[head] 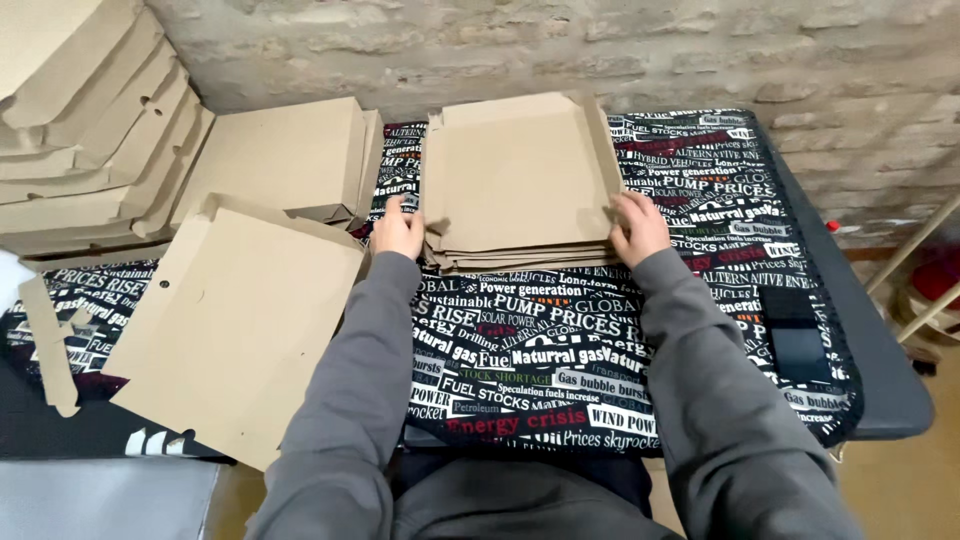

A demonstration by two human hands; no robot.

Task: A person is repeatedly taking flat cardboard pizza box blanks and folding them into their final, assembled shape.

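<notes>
So right now we've got both grey sleeves stretched out over the desk [880,400], which is covered by a black cloth printed all over with white and red lettering [540,350]. Off to our left lies a big flat brown cardboard sheet with small punched holes [235,330], hanging a bit past the desk edge, well apart from what we're working on.

Our left hand [398,230] and right hand [638,228] are clamped onto the two near corners of the stack of flat brown cardboard box blanks [520,185], fingers curled over the edges, thumbs hidden. The stack sits in the middle of the cloth, its top sheet with side flaps slightly raised.

We'd say we're at the squaring-up or grab-the-top-sheet stage. Next move probably needs separating just one blank from the pile, which is fiddly since the edges sit tight together.

Further back there's a folded brown cardboard box [285,160] just left of the stack, a leaning pile of finished brown cardboard boxes [90,120] in the far left corner, and a rough brick wall [600,50] behind everything.
</notes>
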